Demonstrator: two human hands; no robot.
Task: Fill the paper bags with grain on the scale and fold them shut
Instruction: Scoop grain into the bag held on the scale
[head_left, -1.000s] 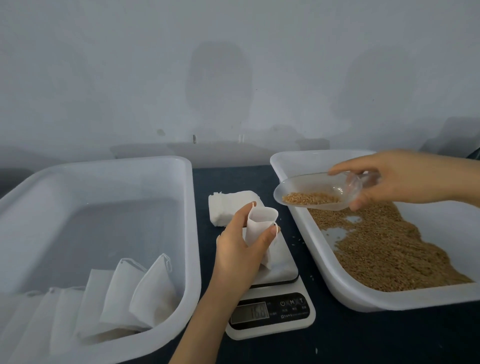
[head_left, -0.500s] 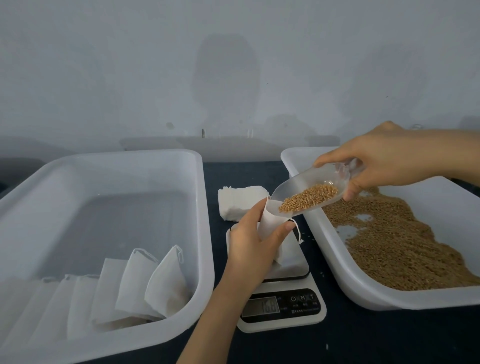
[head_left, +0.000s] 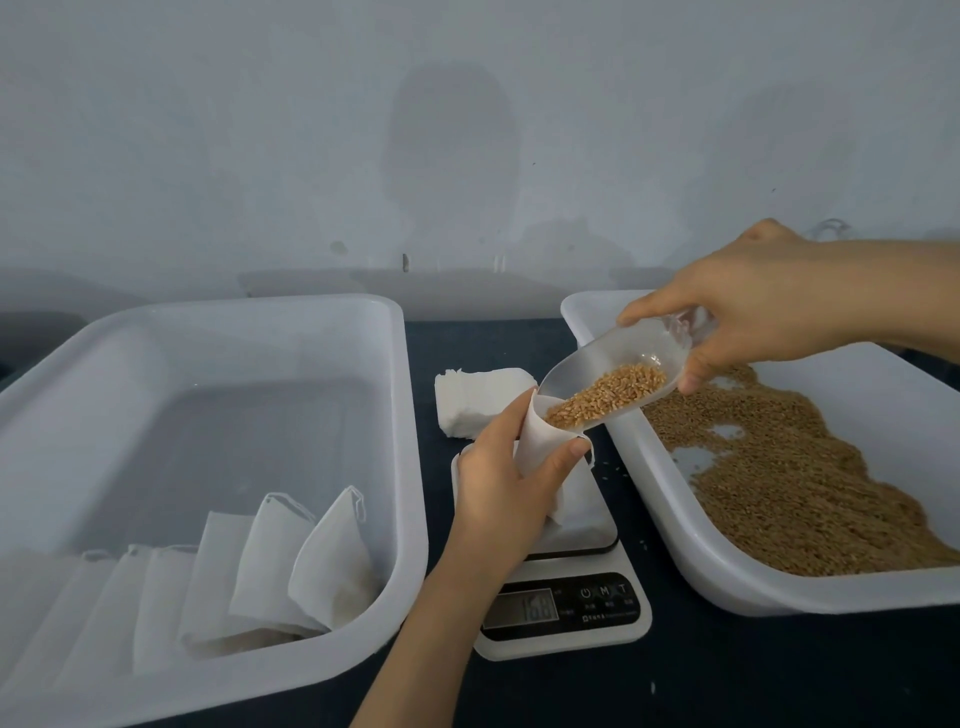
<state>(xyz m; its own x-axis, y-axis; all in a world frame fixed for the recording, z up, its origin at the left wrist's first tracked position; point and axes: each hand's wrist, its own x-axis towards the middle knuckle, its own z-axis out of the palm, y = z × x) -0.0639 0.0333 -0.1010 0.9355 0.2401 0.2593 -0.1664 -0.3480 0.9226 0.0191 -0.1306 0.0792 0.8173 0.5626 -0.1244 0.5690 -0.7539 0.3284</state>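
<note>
Grain slides from a clear scoop (head_left: 623, 358) into a paper bag (head_left: 540, 441) held open on the scale (head_left: 563, 613).

The left tub (head_left: 408, 415) holds finished bags (head_left: 291, 566) and the right tub (head_left: 779, 597) holds the loose grain (head_left: 805, 493). The scale sits between them, with a stack of empty bags (head_left: 478, 400) behind it. The right hand (head_left: 753, 306) grips the scoop at its handle end, tilted mouth-down. The left hand (head_left: 498, 493) curls round the bag's upper part and holds its mouth open, and the bag's lower end appears to rest on the platform. Done well, I judge, the pour runs slowly with the scoop's lip over the opening and a light left grip, so the scale reads true. The kernels lie at the scoop's front, well ahead of the right fingers, and meet the bag's rim just above the left hand.
</note>
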